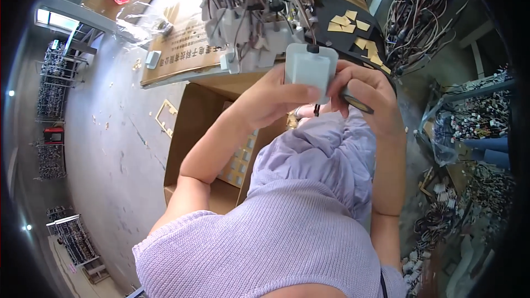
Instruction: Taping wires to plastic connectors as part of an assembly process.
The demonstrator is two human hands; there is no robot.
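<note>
Plastic housing (309,66) above open carton (193,149)

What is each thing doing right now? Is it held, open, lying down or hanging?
Pale grey plastic module: held up in both hands, dark cable plugged into its top.
Left hand: gripping the module's lower left side.
Right hand: on the module's right edge, also holding a dark tape roll.
Cardboard box: open, small pale parts inside.
Tan paper pieces: lying loose on a dark surface.
Wire bundles: hanging in a tangle.
</note>
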